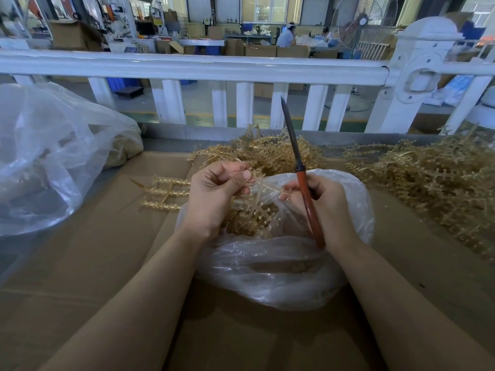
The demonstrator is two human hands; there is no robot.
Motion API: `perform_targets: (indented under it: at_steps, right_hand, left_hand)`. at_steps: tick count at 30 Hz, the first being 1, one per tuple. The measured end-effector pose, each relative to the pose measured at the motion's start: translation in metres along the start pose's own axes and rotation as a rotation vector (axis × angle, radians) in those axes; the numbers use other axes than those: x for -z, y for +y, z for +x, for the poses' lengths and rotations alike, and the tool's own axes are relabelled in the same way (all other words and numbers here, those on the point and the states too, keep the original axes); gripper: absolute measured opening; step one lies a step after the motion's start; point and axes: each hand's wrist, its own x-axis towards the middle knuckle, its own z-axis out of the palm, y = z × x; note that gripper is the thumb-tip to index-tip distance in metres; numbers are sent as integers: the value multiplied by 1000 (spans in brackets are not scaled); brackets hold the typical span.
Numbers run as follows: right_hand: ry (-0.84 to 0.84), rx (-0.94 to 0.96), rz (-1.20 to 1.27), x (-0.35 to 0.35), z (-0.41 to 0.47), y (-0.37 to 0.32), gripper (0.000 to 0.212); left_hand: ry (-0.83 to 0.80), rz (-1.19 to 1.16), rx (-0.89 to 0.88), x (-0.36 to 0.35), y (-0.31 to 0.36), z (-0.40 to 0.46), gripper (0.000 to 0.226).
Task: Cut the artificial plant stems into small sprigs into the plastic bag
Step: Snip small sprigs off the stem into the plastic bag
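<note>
Far left sits a big clear bag (45, 156), then loose sprigs (163, 194) on the cardboard (107, 250), and a golden heap of stems (434, 183) far right. Over the open plastic bag (281, 263) of cut pieces, the left hand (214, 199) pinches a stem (265, 187). Its other end meets the right hand (326, 207), fingers wrapped round a red-handled knife (302, 178), blade up.
</note>
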Motion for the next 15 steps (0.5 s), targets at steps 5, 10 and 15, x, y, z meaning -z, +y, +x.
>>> perform_targets:
  at_steps: [5, 10, 15]
  right_hand:
    - [-14, 9, 67, 2, 0, -3, 23]
    - [-75, -52, -37, -6, -1, -6, 19]
    - [-64, -134, -37, -10, -1, -5, 13]
  left_hand:
    - [9, 20, 6, -1, 0, -1, 11]
    - [0, 28, 12, -4, 0, -2, 15]
    - [-44, 70, 47, -3, 1, -2, 48]
